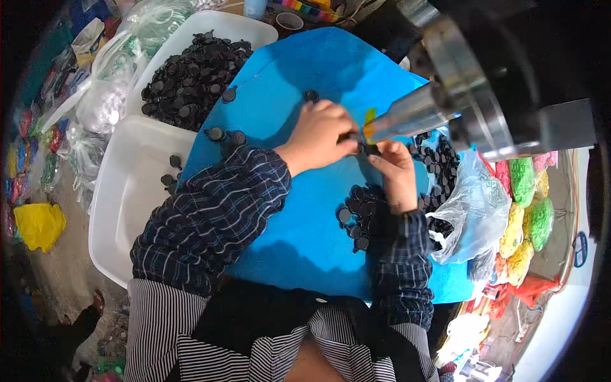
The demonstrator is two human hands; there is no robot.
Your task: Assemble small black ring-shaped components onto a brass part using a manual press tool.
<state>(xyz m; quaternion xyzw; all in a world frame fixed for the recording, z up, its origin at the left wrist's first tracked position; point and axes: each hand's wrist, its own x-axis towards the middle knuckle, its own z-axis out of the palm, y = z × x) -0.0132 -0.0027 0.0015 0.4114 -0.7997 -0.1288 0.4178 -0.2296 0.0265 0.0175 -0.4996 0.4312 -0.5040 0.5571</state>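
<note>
Both hands meet at the metal tip of a machine (pixel 414 113) reaching in from the upper right. My left hand (pixel 323 135) is closed, its fingertips pinching a small black part (pixel 364 148) below a yellow piece at the tip. My right hand (pixel 400 170) pinches toward the same spot from the right, thumb and fingers close together at the part. Motion blur and the fingers hide most of its shape. On the blue work surface (pixel 299 223), loose black round parts with small tabs (pixel 360 213) lie in a pile near my right wrist. A few others lie around my left arm.
A white tub (pixel 245 25) at the upper left holds a heap of black parts. Another white tub (pixel 105 210) below it has a few inside. To the right, a clear plastic bag (pixel 477 200) lies beside more black parts. Colourful bags (pixel 522 184) line the far right.
</note>
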